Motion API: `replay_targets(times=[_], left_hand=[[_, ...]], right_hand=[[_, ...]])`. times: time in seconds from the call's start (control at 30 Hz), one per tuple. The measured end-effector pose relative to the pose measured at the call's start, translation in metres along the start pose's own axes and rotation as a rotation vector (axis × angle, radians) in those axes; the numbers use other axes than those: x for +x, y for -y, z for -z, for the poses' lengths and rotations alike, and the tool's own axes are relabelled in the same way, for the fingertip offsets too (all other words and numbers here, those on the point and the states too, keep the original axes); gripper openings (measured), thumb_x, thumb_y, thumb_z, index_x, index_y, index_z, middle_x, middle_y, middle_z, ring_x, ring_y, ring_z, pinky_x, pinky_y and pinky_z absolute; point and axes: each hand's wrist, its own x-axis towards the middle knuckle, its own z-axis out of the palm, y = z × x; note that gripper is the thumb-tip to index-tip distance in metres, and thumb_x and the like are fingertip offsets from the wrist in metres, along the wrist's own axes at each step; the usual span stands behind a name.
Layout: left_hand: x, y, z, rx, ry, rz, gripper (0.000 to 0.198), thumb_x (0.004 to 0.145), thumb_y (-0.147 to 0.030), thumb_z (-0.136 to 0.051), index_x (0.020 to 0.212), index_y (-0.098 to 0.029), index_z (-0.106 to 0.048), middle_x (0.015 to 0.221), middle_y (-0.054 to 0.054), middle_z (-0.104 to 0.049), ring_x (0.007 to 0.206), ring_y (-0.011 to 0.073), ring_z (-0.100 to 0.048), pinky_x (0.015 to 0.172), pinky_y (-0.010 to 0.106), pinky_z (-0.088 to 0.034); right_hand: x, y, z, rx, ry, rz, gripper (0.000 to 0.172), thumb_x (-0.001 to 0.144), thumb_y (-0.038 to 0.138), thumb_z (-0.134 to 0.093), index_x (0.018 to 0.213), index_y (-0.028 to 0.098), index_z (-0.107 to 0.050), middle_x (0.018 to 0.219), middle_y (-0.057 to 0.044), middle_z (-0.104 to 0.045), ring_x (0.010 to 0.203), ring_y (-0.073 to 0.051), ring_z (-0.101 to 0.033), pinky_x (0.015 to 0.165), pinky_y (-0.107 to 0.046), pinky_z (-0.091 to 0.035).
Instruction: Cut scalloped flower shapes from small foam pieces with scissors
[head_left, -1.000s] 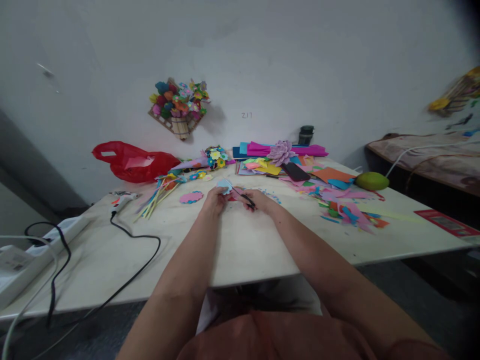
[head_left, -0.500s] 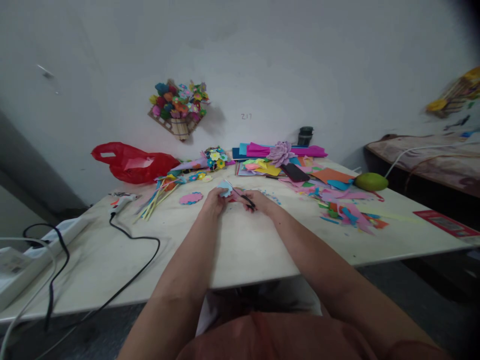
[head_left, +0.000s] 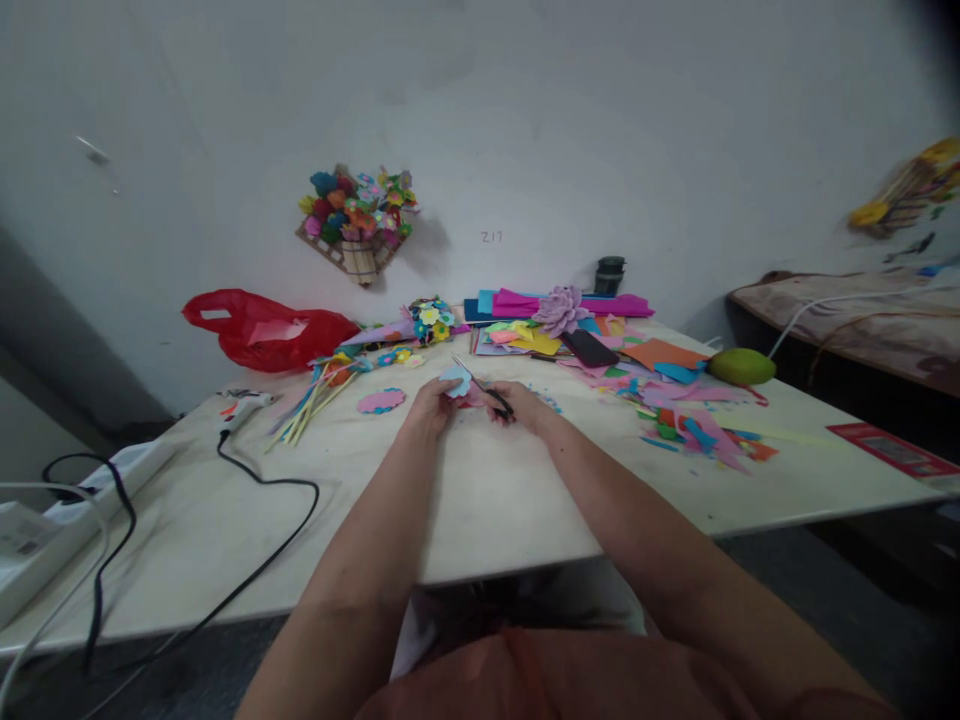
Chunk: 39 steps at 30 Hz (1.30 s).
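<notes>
My left hand (head_left: 433, 401) is closed on a light blue craft sheet piece (head_left: 457, 379) with a scalloped edge. In my right hand (head_left: 517, 401) is a pair of scissors (head_left: 500, 403) with black handles, its blades pointing up and left beside the blue piece. Something pink and red shows beneath the piece, between the hands, too small to make out. Left of my hands, a pink scalloped disc (head_left: 379, 401) with blue petals around its edge lies on the white table (head_left: 495, 510). Small blue clippings (head_left: 551, 402) are scattered just beyond my right hand.
A glue gun (head_left: 244, 408) with a black cord, a red plastic bag (head_left: 270, 335) and yellow sticks (head_left: 306, 412) are at left. Coloured sheets (head_left: 660, 355), a dark phone-like slab (head_left: 589, 348), scraps (head_left: 705, 430) and a green oval fruit (head_left: 741, 366) lie at right.
The blue piece has turned slightly in my left hand, and the scissor blades have shifted a little with it. The rest of the table looks the same.
</notes>
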Motion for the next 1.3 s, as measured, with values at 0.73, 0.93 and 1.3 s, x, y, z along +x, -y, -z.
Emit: replay_targets(times=[0.73,0.93,1.3], left_hand=[[-0.007,0.013,-0.023,-0.058,-0.052,-0.073,0.011,0.069,-0.002,-0.064,0.073,-0.011,-0.059,0.066,0.004,-0.065,0.054,0.0103,-0.062,0.055,0.019,-0.052],[-0.006,0.018,-0.026,-0.081,-0.099,-0.087,0.013,0.07,-0.001,-0.062,0.071,-0.013,-0.057,0.061,0.001,-0.063,0.051,0.0096,-0.06,0.054,0.019,-0.051],[-0.001,0.027,-0.028,-0.059,-0.174,-0.057,0.012,0.073,-0.008,-0.062,0.067,-0.015,-0.054,0.054,-0.001,-0.056,0.045,0.0085,-0.055,0.047,0.018,-0.046]], right_hand=[[-0.01,0.011,-0.009,0.118,-0.058,0.061,0.029,0.074,0.044,-0.059,0.069,0.016,-0.053,0.052,0.002,-0.057,0.038,-0.006,-0.046,0.036,-0.019,-0.024],[-0.01,0.011,-0.012,0.122,-0.075,0.069,0.028,0.076,0.042,-0.056,0.069,0.016,-0.054,0.052,0.002,-0.057,0.038,-0.006,-0.047,0.035,-0.018,-0.022],[-0.005,0.007,-0.017,0.149,-0.103,0.061,0.034,0.075,0.049,-0.06,0.069,0.016,-0.054,0.05,0.003,-0.056,0.037,-0.007,-0.048,0.033,-0.018,-0.025]])
